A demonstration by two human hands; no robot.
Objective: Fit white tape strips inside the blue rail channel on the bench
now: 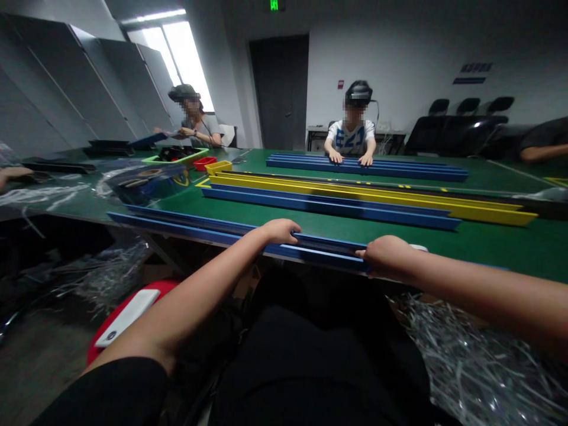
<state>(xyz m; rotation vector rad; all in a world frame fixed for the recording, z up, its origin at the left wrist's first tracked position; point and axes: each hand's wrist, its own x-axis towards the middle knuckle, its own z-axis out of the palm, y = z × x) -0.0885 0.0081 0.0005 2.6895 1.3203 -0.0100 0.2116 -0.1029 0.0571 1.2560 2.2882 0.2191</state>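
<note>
A long blue channel strip point(319, 253) lies along the near edge of the green table point(248, 216), its open groove facing up. My left hand point(280, 231) is closed over its middle, with thumb and fingertips down at the far wall. Farther right, my right hand point(387, 254) is closed around the same strip, fingertips pointing left into the groove. The strip's right part is mostly hidden behind my right hand and forearm. Just beyond it lies another blue strip point(337, 207), next to long yellow channel strips point(377, 197).
Across the table a person point(352, 139) rests both hands on several blue strips point(399, 171). Another person point(199, 124) sits at the far left. A green-rimmed tray point(202, 158), a red bin point(205, 164) and a plastic-wrapped bundle point(153, 183) stand left. Shredded plastic point(483, 361) lies below right.
</note>
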